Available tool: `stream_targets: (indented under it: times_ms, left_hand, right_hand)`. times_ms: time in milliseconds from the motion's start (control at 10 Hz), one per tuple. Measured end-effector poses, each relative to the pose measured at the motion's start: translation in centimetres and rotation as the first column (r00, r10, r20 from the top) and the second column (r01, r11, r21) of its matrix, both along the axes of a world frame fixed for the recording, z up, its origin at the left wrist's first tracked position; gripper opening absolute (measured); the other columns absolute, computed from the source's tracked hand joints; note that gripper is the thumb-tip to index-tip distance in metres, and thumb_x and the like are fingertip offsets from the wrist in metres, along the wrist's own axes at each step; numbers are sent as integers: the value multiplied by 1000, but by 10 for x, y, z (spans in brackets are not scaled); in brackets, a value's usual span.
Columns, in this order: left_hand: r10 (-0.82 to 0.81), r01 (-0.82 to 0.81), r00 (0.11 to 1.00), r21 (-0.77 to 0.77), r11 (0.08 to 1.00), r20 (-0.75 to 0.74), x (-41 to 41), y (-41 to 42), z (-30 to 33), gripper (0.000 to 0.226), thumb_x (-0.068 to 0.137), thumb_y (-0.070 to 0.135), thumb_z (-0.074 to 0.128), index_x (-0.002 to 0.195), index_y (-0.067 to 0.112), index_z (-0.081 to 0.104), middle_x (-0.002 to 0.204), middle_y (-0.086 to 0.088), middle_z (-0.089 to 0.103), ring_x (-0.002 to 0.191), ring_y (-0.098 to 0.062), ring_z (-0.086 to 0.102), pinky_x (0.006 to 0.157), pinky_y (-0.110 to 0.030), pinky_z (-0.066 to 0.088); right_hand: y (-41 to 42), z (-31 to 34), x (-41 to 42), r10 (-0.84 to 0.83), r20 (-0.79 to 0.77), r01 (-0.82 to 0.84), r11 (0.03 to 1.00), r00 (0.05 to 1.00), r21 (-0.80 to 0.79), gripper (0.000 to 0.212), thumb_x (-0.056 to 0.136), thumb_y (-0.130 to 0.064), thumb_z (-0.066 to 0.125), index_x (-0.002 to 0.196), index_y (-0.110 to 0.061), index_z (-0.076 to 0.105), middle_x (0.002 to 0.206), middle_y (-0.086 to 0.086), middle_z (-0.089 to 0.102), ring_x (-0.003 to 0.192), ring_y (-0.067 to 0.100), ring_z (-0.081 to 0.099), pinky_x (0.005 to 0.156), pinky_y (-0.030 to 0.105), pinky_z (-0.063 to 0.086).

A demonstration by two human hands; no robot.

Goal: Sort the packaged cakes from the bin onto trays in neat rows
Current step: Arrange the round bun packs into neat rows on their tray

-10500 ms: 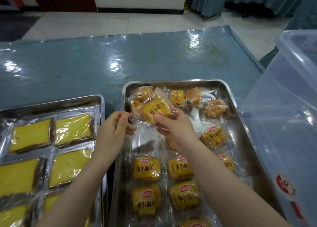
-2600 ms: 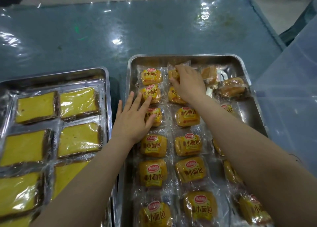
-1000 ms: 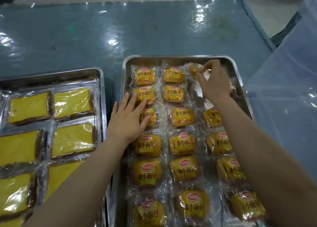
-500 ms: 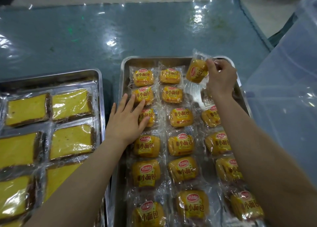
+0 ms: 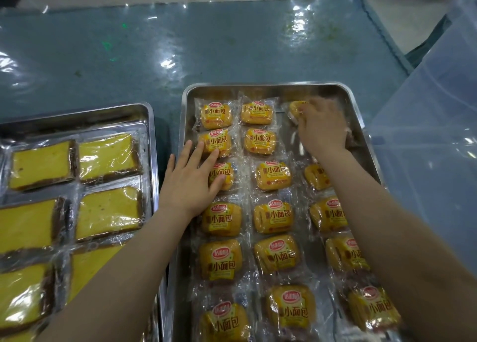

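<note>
The right steel tray (image 5: 265, 85) holds small yellow packaged cakes (image 5: 273, 214) in three columns. My left hand (image 5: 191, 184) lies flat with straight fingers on the left column, touching the second and third packs. My right hand (image 5: 320, 127), blurred by motion, is at the far end of the third column. Its fingers curl over one small cake (image 5: 295, 108), which lies low on the tray floor and shows only at its left edge. My right forearm hides part of the third column.
The left steel tray (image 5: 152, 161) holds large wrapped yellow cake slices (image 5: 108, 155) in two columns. A translucent plastic bin (image 5: 438, 114) stands against the right tray's right side. Both trays sit on a blue table (image 5: 180, 44) under glossy film.
My right hand has brought the cake it held up in the air down onto the far end of the third column. My left hand has stayed flat on the left column.
</note>
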State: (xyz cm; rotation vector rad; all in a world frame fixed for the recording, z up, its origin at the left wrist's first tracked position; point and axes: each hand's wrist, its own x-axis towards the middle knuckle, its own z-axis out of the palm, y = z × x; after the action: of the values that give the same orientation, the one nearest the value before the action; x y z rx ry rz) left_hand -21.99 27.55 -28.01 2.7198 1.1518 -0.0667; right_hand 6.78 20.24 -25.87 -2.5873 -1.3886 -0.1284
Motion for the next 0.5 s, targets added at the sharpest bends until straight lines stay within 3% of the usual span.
stream_targets:
  times_ms: [200, 300, 500]
  left_hand:
    - [-3, 3, 1000, 9, 1000, -7, 1, 0, -2, 67, 86, 65, 11, 148, 37, 9, 158, 1, 3, 144, -20, -9, 113, -46, -3]
    - [-2, 2, 1000, 8, 1000, -11, 1, -1, -2, 69, 85, 66, 9, 148, 37, 8, 158, 2, 3, 144, -20, -10, 113, -45, -4]
    - [-5, 5, 1000, 8, 1000, -17, 1, 0, -1, 67, 87, 65, 11, 148, 37, 8, 158, 1, 3, 144, -20, -10, 113, -46, -3]
  right_hand:
    - [-2, 0, 2, 35, -66, -44, 989, 997, -142, 34, 96, -31, 47, 127, -25, 60, 144, 6, 43, 130, 35, 37, 108, 51, 31]
    - [-3, -2, -2, 24, -56, -38, 963, 998, -267, 36, 95, -36, 48, 130, -38, 54, 154, 6, 27, 140, 36, 21, 111, 58, 17]
    - [-4, -6, -3, 12, -57, -35, 907, 998, -420, 59, 94, -48, 47, 147, -40, 22, 161, 4, -2, 146, 30, 0, 110, 63, 9]
